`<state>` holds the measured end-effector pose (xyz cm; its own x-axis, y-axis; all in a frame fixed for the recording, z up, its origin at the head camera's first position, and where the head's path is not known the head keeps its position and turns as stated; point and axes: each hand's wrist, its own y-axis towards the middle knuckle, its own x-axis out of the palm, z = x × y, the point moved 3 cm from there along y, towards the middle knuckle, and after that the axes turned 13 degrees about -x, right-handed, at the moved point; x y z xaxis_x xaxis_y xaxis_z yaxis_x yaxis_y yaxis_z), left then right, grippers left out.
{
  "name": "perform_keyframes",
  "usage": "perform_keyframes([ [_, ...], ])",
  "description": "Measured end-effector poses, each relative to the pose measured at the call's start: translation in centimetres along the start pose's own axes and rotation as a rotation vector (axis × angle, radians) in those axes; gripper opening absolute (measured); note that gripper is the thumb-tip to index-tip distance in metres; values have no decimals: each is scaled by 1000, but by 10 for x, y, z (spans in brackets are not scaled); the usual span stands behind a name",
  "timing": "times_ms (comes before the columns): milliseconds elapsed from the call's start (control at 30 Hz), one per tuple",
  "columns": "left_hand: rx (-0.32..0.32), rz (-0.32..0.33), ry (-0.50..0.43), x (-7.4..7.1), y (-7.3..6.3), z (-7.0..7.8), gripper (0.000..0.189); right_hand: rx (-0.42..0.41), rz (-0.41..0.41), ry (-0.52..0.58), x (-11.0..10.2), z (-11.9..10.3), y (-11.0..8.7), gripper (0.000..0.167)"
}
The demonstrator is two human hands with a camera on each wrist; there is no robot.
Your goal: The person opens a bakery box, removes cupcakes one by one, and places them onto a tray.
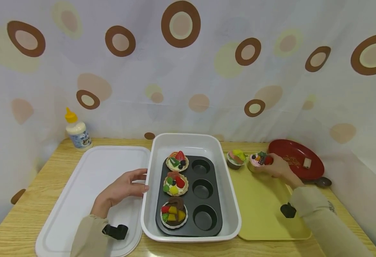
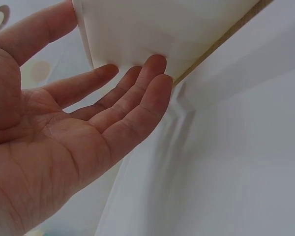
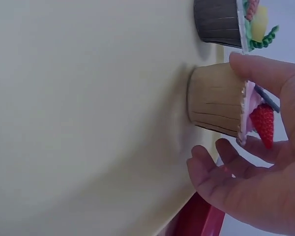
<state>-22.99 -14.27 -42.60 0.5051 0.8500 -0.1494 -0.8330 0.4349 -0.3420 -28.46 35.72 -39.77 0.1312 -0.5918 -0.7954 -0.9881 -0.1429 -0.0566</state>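
My right hand [image 1: 276, 166] holds a cupcake [image 3: 216, 98] with pink cream, berries and a tan paper cup, thumb on one side and fingers on the other. It stands on the yellow tray [image 1: 258, 207]. Beside it is a second cupcake [image 1: 236, 159] in a dark cup with yellow and green topping. My left hand [image 1: 125, 187] touches the left wall of a white tub [image 1: 147, 214] with loosely extended fingers, thumb at the rim. Inside the tub lies a dark muffin pan [image 1: 191, 217]; its left column holds a strawberry tart [image 1: 177, 161], a fruit tart [image 1: 175, 184] and a chocolate-topped cupcake [image 1: 174, 213].
A white tray [image 1: 65, 221] lies left of the tub, under my left forearm. Behind it stands a bottle [image 1: 78, 132] with a yellow cap. A red plate [image 1: 291, 153] leans at the back right, near a dark spoon [image 1: 322, 182]. A patterned curtain [image 1: 188, 82] hangs behind the table.
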Motion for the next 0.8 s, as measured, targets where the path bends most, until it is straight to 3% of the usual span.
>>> perform_keyframes([
  [133,2,-5,-2,0,0,0,71,-6,-8,-5,-6,-4,-1,98],
  [233,3,-5,-4,0,1,0,71,-34,38,-33,-13,-9,-2,93],
  [433,-4,-12,3,0,1,1,71,-35,300,-1,-27,-27,-5,77],
  [533,-16,-14,10,0,2,1,71,-44,382,51,-28,-44,-6,71],
  [633,-24,-9,24,0,2,2,71,-85,371,120,-25,-65,-5,68],
  [800,-29,27,51,0,3,6,65,-177,282,234,-11,-104,1,57],
])
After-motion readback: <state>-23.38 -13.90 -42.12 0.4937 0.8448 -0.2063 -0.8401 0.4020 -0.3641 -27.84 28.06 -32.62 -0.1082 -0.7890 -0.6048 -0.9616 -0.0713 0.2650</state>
